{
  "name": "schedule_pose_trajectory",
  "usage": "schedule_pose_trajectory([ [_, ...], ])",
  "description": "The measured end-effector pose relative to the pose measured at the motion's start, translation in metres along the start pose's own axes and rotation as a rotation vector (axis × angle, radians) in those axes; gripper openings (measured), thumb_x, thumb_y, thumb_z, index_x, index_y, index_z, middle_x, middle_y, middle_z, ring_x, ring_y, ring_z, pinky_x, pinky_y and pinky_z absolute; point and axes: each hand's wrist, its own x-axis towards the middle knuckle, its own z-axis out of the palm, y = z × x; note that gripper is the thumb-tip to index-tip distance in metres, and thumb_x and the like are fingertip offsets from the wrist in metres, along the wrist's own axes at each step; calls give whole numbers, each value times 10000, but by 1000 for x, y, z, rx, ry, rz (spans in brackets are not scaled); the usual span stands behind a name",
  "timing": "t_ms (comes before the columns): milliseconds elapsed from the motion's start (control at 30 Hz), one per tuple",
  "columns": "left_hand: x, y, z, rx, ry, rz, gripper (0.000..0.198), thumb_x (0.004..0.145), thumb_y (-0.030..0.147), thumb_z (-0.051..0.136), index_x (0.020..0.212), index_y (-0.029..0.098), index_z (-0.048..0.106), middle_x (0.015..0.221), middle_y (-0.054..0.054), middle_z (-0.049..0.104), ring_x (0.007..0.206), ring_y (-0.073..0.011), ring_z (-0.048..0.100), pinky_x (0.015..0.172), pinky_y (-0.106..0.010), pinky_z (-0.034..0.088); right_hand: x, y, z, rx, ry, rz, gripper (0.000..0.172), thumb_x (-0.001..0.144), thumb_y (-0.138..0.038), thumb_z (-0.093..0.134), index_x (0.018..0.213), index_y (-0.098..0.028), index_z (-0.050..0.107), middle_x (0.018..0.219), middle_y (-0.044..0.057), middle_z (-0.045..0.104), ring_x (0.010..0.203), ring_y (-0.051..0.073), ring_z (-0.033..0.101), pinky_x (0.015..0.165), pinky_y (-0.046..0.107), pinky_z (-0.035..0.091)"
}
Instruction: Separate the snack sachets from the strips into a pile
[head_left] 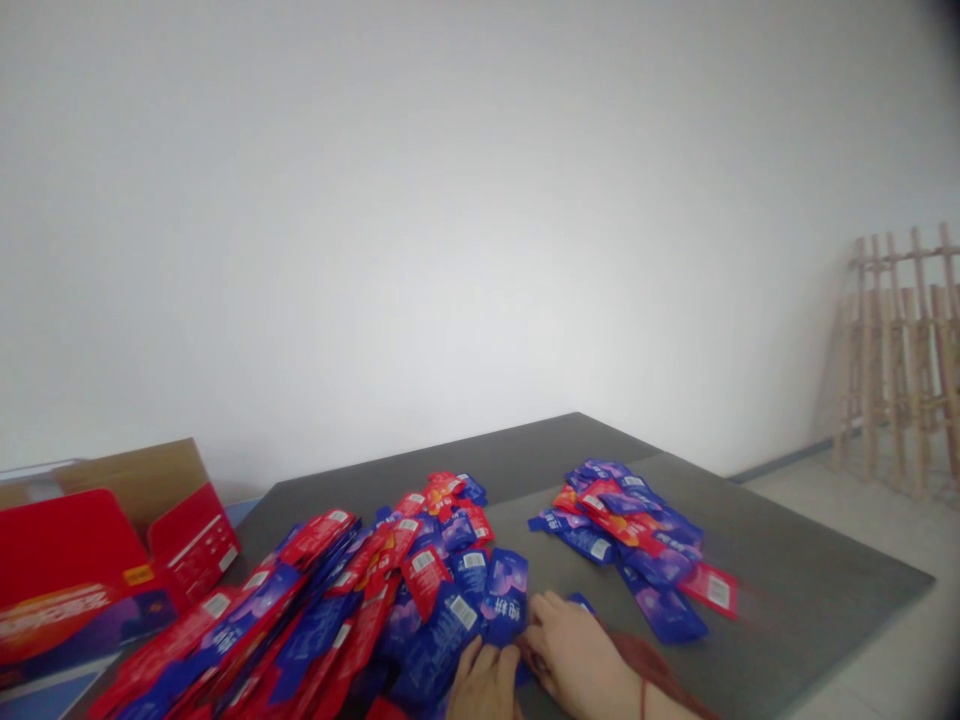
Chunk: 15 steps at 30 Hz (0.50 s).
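Observation:
At the bottom of the head view my left hand (pixel 484 688) has its fingers curled down on the near edge of a blue packet (pixel 435 650) in the pile. Close beside it, my right hand (pixel 571 645) is closed, its fingertips pinched at the pile's right side, where bits of blue packet show between and behind the hands. What exactly the right fingertips grip is partly hidden. Red packets (pixel 426 580) and blue ones, many with white barcode labels, lie loosely heaped ahead of both hands.
A second heap of blue and red packets (pixel 630 520) lies on the dark grey table (pixel 787 580) to the right. Rows of packets (pixel 255 620) slant at left, beside an open red box (pixel 67 540) and a brown carton (pixel 154 475). Wooden racks (pixel 900 360) lean against the wall.

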Motion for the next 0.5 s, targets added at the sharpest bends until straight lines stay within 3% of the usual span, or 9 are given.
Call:
schedule_pose_trajectory([
  [233,1,1,-1,-112,-5,-34,615,607,104,505,1201,172,645,1118,-65,706,1094,-219,622,1127,-350,335,-39,45,7,46,137,60,156,894,-135,567,813,-243,645,945,10,614,874,185,573,704,302,365],
  [500,-1,8,-8,-114,15,-40,575,647,98,519,1206,169,635,1153,-69,696,1110,-228,609,1111,-354,358,-26,9,24,-103,140,-204,81,853,-240,701,791,-233,651,932,20,633,867,212,561,668,326,367],
])
